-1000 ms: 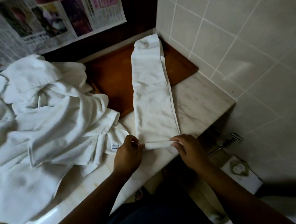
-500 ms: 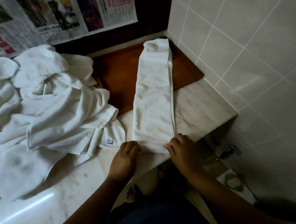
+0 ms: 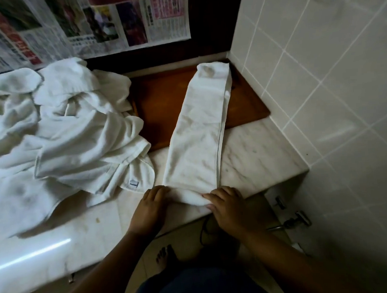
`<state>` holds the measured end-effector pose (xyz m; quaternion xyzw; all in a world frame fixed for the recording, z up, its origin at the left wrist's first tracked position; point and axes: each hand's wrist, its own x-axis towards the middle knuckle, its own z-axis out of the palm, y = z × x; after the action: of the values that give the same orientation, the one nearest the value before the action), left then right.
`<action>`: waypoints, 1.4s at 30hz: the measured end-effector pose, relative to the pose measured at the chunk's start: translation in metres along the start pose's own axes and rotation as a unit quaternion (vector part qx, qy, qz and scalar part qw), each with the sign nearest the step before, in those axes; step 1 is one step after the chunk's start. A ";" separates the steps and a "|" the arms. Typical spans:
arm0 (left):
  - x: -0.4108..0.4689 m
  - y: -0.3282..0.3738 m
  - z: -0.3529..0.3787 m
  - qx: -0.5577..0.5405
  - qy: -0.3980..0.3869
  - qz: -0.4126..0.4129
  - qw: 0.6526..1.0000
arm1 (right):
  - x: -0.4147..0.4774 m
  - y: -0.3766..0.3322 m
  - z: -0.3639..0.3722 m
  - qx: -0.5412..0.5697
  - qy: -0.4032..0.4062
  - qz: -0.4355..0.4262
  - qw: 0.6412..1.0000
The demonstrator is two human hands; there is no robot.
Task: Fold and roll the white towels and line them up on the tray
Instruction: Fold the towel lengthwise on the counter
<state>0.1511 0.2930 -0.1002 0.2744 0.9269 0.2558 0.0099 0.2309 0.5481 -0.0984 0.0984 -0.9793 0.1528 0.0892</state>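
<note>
A white towel (image 3: 200, 132), folded into a long narrow strip, runs from the marble counter's front edge back over the brown wooden tray (image 3: 160, 98). Its near end is turned into a small roll. My left hand (image 3: 151, 207) grips the roll's left end with curled fingers. My right hand (image 3: 228, 205) holds the right end, fingers curled over the top of the roll. A heap of loose white towels (image 3: 62, 131) lies to the left and partly covers the tray's left edge.
The marble counter (image 3: 257, 160) ends at a tiled wall (image 3: 319, 70) on the right. Newspaper pages (image 3: 90, 25) hang on the dark back wall. A metal valve (image 3: 299, 219) sits below the counter edge. My bare foot (image 3: 165, 256) stands on the floor.
Both hands went from pinching the towel's near edge to rolling it forward, so a small roll has formed under them. The camera view has shifted slightly.
</note>
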 end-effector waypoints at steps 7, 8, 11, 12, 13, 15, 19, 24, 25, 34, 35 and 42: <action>0.003 0.026 -0.004 -0.138 -0.005 -0.224 0.965 | 0.018 0.019 -0.019 0.136 -0.100 0.072 0.983; 0.006 0.027 -0.005 -0.159 0.008 -0.246 0.956 | 0.017 0.022 -0.018 0.131 -0.090 0.079 0.984; 0.011 0.027 -0.007 -0.159 0.026 -0.264 0.951 | 0.019 0.024 -0.015 0.078 -0.104 0.084 0.988; 0.012 0.027 -0.008 -0.157 0.029 -0.266 0.951 | 0.021 0.024 -0.016 0.035 -0.099 0.068 0.992; 0.014 0.028 -0.008 -0.156 0.026 -0.268 0.950 | 0.023 0.024 -0.018 -0.008 -0.084 0.046 0.995; 0.020 0.028 -0.010 -0.154 0.014 -0.276 0.949 | 0.027 0.023 -0.019 -0.021 -0.043 -0.009 0.999; 0.033 0.026 -0.015 -0.140 -0.015 -0.298 0.944 | 0.023 0.018 -0.009 0.129 -0.107 -0.042 0.985; 0.043 0.024 -0.015 -0.162 -0.035 -0.348 0.923 | 0.024 0.019 0.004 0.166 -0.073 0.016 0.983; 0.044 0.023 -0.014 -0.162 -0.038 -0.347 0.923 | 0.026 0.020 0.003 0.173 -0.066 0.024 0.982; 0.009 0.010 0.004 -0.078 0.070 -0.024 0.994 | 0.043 0.018 0.008 0.194 -0.015 0.099 0.976; 0.005 0.005 0.005 -0.052 0.056 0.032 0.997 | 0.042 0.017 0.007 0.194 -0.014 0.108 0.975; 0.025 -0.029 -0.004 -0.011 0.018 0.144 0.989 | 0.040 0.014 0.005 0.197 -0.013 0.113 0.974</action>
<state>0.1145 0.2833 -0.1072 0.4005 0.8747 0.2699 -0.0407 0.1882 0.5530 -0.0994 0.0044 -0.9357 0.3509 0.0372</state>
